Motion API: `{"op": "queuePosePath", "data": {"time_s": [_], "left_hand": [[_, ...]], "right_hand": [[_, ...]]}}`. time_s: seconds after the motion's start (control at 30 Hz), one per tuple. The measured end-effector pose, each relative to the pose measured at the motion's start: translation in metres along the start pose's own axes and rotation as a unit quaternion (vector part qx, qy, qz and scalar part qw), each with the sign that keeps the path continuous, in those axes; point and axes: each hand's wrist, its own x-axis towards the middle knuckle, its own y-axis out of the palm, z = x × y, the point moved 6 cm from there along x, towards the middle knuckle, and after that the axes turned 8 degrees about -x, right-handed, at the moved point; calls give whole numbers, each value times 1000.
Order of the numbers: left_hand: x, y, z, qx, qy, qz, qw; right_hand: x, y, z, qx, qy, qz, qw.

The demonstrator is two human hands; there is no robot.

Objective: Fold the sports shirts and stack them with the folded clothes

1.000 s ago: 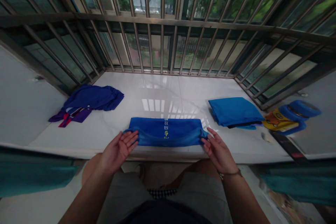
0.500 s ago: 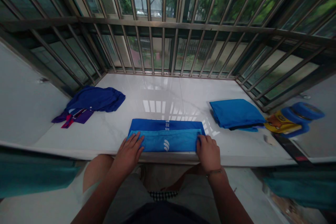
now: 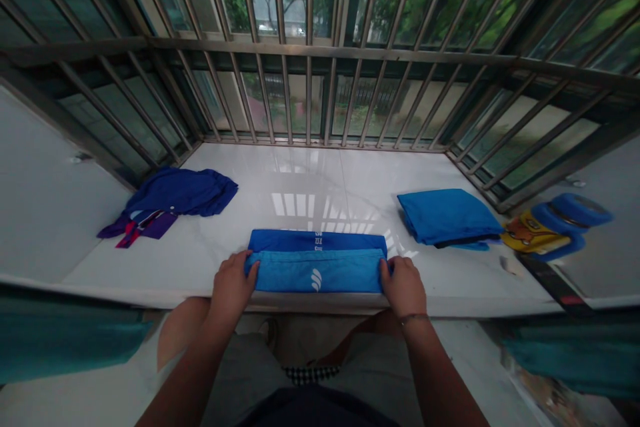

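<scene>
A folded blue cloth (image 3: 345, 273) lies flat along the near edge of the sill, a lighter blue band in front of a darker one. It bears a white leaf-like mark and some white characters. My left hand (image 3: 231, 285) is closed at its left end, thumb on top and fingers curled around the edge. At the opposite end my right hand (image 3: 406, 287) pinches the cloth's right edge; some of its fingertips are hidden.
The white sill (image 3: 310, 173) ends at a window with metal bars (image 3: 307, 51). A crumpled dark blue garment (image 3: 185, 192) lies on the left. A folded blue cloth bundle (image 3: 450, 217) and a blue-and-yellow bottle (image 3: 550, 227) are on the right.
My left hand has slid left off the top of the cloth to its left edge, its fingers now curled. My right hand has shifted slightly right along the right edge.
</scene>
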Motion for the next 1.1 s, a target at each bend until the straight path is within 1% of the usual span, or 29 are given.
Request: {"op": "queuePosePath", "data": {"time_s": [0.13, 0.2, 0.27, 0.33, 0.4, 0.43, 0.47, 0.53, 0.57, 0.6, 0.63, 0.67, 0.73, 0.77, 0.8, 0.87, 0.93, 1.03, 1.1], "left_hand": [[2, -8, 6, -114, -32, -16, 993], [2, -13, 9, -159, -58, -40, 985], [2, -15, 11, -183, -72, -58, 979], [4, -12, 10, -169, -60, -48, 983], [6, -9, 7, -116, -29, -26, 992], [7, -9, 5, -85, -13, -22, 996], [7, -10, 2, -60, 2, -26, 998], [7, -15, -4, -42, 33, -46, 998], [6, -16, -8, -48, 55, -50, 996], [5, -15, -14, -59, 84, -41, 994], [3, -11, -21, -71, 117, -19, 990], [0, -4, -27, -81, 151, 16, 985], [-7, 14, -36, -88, 202, 101, 970], [-11, 22, -37, -86, 213, 133, 964], [-13, 29, -36, -81, 215, 152, 961], [-15, 37, -31, -70, 204, 155, 964], [-13, 38, -24, -62, 189, 137, 970], [-9, 39, -23, -53, 176, 127, 975], [-8, 44, -29, -51, 170, 126, 976]], "right_hand": [[-11, 0, -18, 17, 6, -11, 1000], [-17, -3, -21, 19, 12, -16, 1000], [-21, -7, -21, 13, 15, -21, 1000], [-24, -7, -20, -14, 24, 1, 1000], [-26, -5, -20, -54, 39, 37, 997], [-28, -4, -20, -71, 48, 41, 995], [-30, -6, -18, -82, 56, 29, 995], [-35, -12, -10, -81, 54, -35, 995], [-38, -15, -2, -69, 35, -73, 994], [-42, -16, 8, -54, 3, -101, 993], [-46, -15, 21, -39, -43, -115, 992], [-50, -10, 35, -26, -98, -112, 988], [-59, 4, 60, -16, -200, -74, 977], [-62, 13, 68, -16, -233, -48, 971], [-63, 21, 73, -18, -250, -27, 968], [-58, 33, 72, -22, -245, -5, 969], [-44, 38, 62, -29, -214, -3, 976], [-14, 37, 46, -42, -163, 0, 986], [5, 33, 38, -48, -138, 11, 989]]}}
